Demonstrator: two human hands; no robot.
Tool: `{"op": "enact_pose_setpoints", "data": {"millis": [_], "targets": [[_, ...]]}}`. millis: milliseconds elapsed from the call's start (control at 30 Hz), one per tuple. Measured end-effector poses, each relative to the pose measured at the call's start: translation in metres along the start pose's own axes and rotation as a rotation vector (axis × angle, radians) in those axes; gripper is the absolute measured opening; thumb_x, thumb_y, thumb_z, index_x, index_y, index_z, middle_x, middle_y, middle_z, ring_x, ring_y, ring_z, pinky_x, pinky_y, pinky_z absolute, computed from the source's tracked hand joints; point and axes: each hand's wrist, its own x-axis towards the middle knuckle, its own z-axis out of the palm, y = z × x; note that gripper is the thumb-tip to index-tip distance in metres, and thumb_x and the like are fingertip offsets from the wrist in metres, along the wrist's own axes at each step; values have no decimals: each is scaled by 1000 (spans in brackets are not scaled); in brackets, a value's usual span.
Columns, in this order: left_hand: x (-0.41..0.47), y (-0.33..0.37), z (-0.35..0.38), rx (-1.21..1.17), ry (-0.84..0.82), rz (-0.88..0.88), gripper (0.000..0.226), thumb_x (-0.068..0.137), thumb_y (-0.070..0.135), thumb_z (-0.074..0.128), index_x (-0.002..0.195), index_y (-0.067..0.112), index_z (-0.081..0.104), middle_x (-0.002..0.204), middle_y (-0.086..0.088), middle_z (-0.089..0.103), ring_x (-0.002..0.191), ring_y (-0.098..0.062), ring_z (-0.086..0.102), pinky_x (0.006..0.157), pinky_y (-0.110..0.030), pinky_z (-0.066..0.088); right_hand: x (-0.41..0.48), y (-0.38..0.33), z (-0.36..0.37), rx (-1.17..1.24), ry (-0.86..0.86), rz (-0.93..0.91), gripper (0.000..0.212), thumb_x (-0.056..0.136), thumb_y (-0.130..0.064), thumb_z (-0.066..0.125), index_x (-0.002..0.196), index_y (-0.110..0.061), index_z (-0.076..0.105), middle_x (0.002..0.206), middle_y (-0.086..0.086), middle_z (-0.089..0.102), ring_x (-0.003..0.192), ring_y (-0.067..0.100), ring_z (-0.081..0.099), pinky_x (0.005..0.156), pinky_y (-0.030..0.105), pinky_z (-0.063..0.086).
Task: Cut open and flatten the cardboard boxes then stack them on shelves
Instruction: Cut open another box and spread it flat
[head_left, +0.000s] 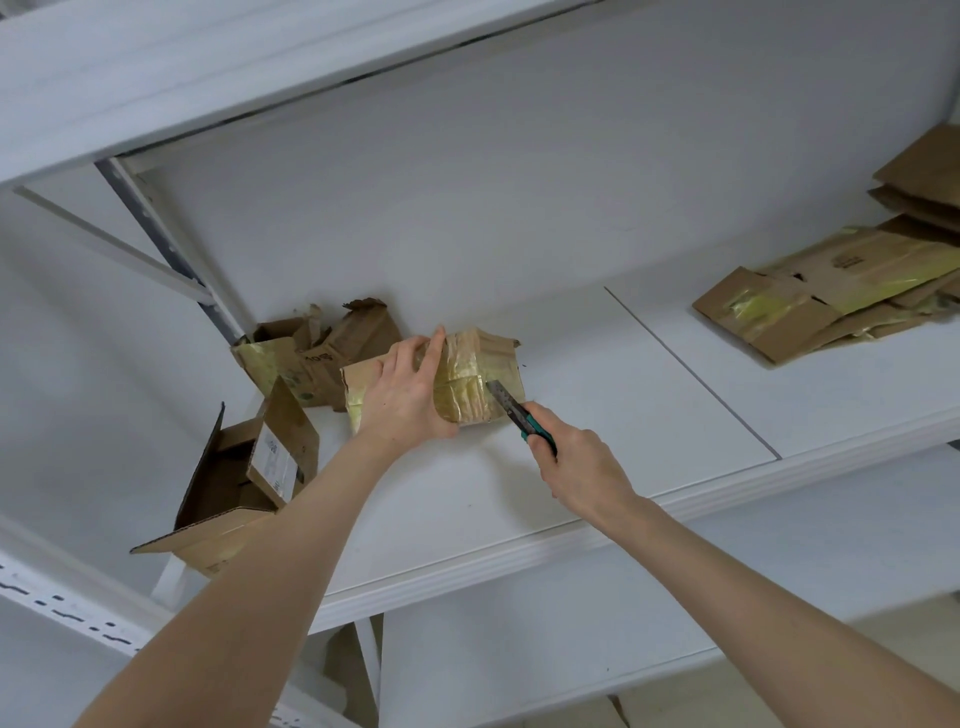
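A small cardboard box (480, 382) wrapped in yellowish tape stands on the white shelf (597, 395). My left hand (408, 392) grips the box from its left side, fingers over the top and thumb at the front. My right hand (579, 467) holds a green-handled utility knife (519, 413). The knife's blade tip touches the box's right end at the taped face.
A torn open box (311, 358) sits behind the small one. Another open box (244, 483) with a white label lies at the shelf's left edge. A pile of flattened cardboard (841, 291) lies at the far right. A shelf board hangs overhead.
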Motion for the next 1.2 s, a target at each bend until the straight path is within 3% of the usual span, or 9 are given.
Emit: {"op": "enact_pose_setpoints", "data": {"millis": [200,400,800,867,933,1000,1067,1133,1200], "targets": [[1,2,-1,1,1,-15,125,58,37,86,155,11,11,146,-16,29,138,-32,26,110,-48,32,-2,7,-10,-81,-25,-8,41,101,-26,38,140,-41,41,75,10,60,66,31,56,64,38,50],[1,5,-2,65,-5,5,125,59,41,85,155,10,11,145,-16,29,137,-36,28,109,-50,32,17,-7,-30,83,71,15,32,99,-22,38,123,-39,51,75,10,63,67,35,62,67,49,56],[-4,7,-2,115,-14,-32,125,62,45,82,155,13,5,146,-12,26,138,-30,24,111,-46,30,9,-12,-17,107,-1,16,35,100,-19,38,129,-34,51,74,9,61,61,31,60,64,47,56],[-1,10,-5,152,-35,-42,126,62,50,81,155,14,4,146,-11,26,138,-31,26,113,-49,26,1,-6,-17,218,3,56,30,100,-20,41,121,-37,54,69,7,60,51,22,55,58,40,54],[1,18,-5,218,4,-28,127,55,57,81,155,15,15,140,-12,36,130,-35,37,110,-59,26,-3,0,-17,430,82,163,19,98,-22,50,115,-27,57,68,8,61,45,16,50,48,31,49],[0,28,0,272,76,-15,130,40,65,83,149,12,35,125,-13,51,112,-37,52,99,-61,38,-1,1,-18,646,132,330,22,95,-27,61,111,-14,57,73,9,66,43,15,50,45,25,45],[-3,36,5,292,92,2,134,28,70,83,141,10,47,114,-14,57,98,-35,58,88,-55,47,3,-2,-17,782,85,447,25,93,-26,65,106,-9,54,82,13,69,47,16,51,48,26,45],[-5,38,7,268,92,41,130,33,70,83,142,10,46,116,-14,56,100,-34,58,88,-50,47,7,-5,-14,904,49,513,17,94,-21,63,98,-8,53,84,15,65,51,17,50,49,27,45],[-6,30,2,168,49,54,112,58,61,81,150,16,34,132,-10,48,117,-30,51,98,-45,40,10,-7,-12,1018,57,585,11,96,-15,59,92,-9,51,76,13,58,51,17,46,47,26,43]]}}
